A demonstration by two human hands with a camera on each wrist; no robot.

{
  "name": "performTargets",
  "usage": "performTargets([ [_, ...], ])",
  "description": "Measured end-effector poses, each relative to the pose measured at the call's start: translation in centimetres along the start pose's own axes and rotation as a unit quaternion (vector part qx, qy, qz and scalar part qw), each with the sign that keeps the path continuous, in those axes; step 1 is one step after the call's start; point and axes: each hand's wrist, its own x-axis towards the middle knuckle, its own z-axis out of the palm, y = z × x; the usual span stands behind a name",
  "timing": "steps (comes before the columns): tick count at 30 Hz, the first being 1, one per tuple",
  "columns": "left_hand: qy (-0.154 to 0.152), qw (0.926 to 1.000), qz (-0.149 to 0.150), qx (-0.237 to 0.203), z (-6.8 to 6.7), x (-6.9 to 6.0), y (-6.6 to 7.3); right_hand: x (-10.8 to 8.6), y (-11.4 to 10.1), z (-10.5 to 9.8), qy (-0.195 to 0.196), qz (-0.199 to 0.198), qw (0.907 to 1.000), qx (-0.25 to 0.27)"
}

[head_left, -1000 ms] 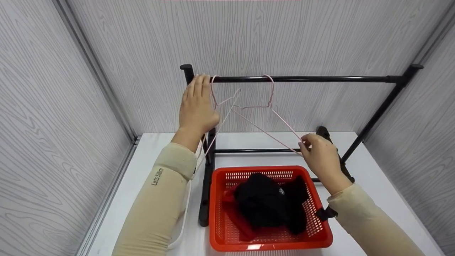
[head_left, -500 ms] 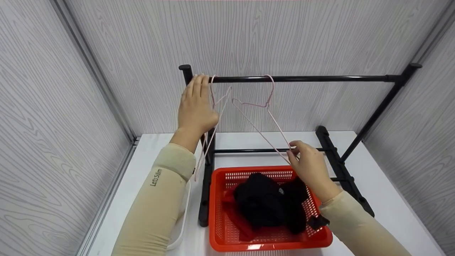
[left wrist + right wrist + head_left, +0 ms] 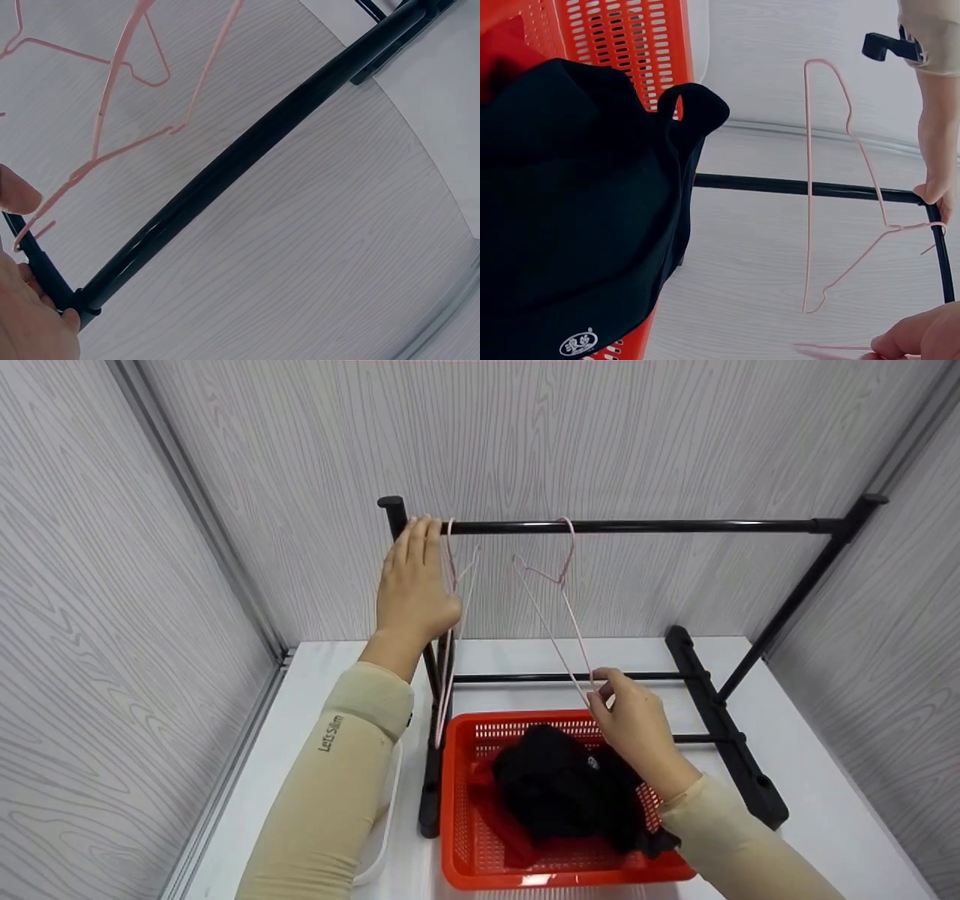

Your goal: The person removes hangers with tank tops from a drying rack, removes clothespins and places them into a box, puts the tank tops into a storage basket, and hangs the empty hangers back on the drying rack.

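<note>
At the left top corner of a black clothes rack (image 3: 630, 526), my left hand (image 3: 416, 577) grips the frame; its fingertips (image 3: 37, 289) lie round the bar in the left wrist view. Close beside it hangs a pink wire hanger (image 3: 808, 150) that it does not hold. My right hand (image 3: 634, 724) pinches the lower right corner of a second pink wire hanger (image 3: 576, 624) between thumb and fingers. That hanger's hook sits over the top bar, and its body is turned at an angle. Only part of the right hand (image 3: 926, 334) shows in the right wrist view.
Below the bar stands a red plastic basket (image 3: 459, 810) with black clothing (image 3: 551, 787) and red cloth (image 3: 499, 817) in it. A white container (image 3: 379, 851) is partly hidden behind the left forearm. Patterned panels (image 3: 225, 450) enclose the back and sides.
My right hand has moved left and slightly down with the hanger's corner, turning that hanger further edge-on. The left-hand hanger has swung and narrowed. My left hand stays on the rack corner.
</note>
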Motion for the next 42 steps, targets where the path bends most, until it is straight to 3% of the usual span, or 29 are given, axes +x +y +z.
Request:
performTargets([
  [19,-0.007,0.9998,0.002,0.021,0.0,0.3,-0.2,-0.5,0.4,0.9,-0.008,-0.008,0.9998,0.016],
  [42,-0.008,0.9995,0.019,0.023,-0.1,0.0,-0.2,-2.0,0.6,-0.5,-0.019,0.008,0.9993,0.030],
])
